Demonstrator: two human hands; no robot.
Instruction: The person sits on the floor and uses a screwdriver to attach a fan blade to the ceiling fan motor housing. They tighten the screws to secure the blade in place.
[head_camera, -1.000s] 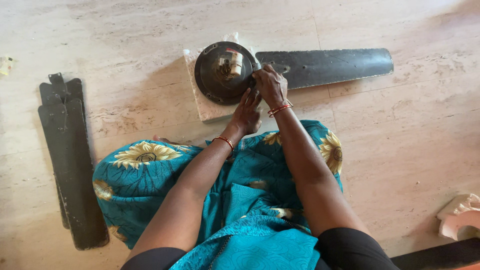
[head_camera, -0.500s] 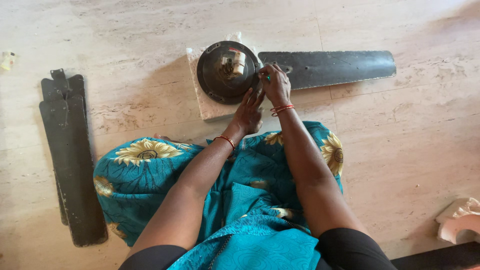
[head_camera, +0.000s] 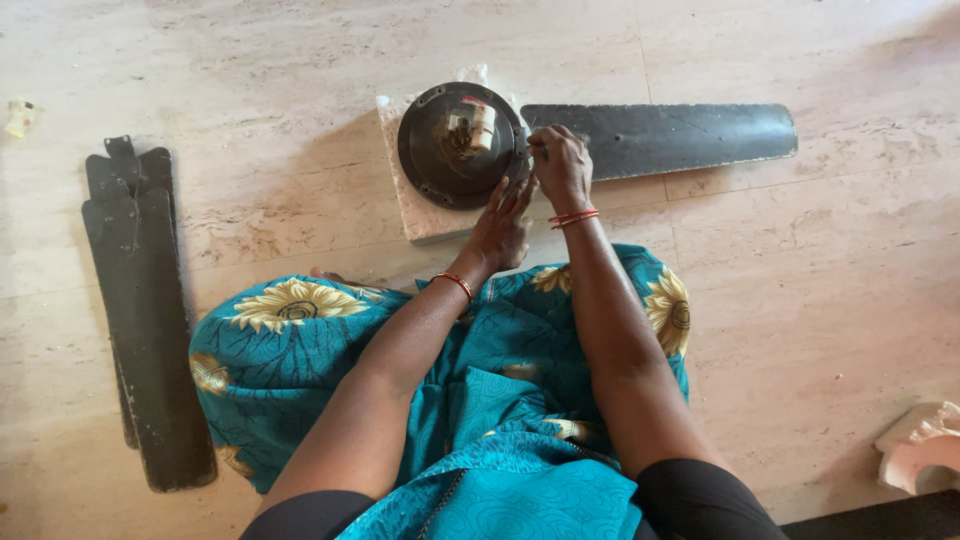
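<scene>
A round dark fan motor housing (head_camera: 455, 145) rests on a pale slab (head_camera: 420, 215) on the stone floor. One dark fan blade (head_camera: 670, 138) stretches to the right from the housing. My right hand (head_camera: 562, 168) is closed at the joint where the blade meets the housing, pinching something small that I cannot make out. My left hand (head_camera: 503, 228) lies just below, with its fingers touching the housing's near rim. Both wrists carry thin red bangles.
Two loose dark fan blades (head_camera: 140, 310) lie stacked on the floor at the left. My lap is covered by blue cloth with yellow flowers (head_camera: 300, 340). A pale broken piece (head_camera: 925, 450) sits at the right edge, a small scrap (head_camera: 20, 115) at far left.
The hands have stayed at the blade joint. My right hand has shifted slightly on the joint, and the view has drifted a little.
</scene>
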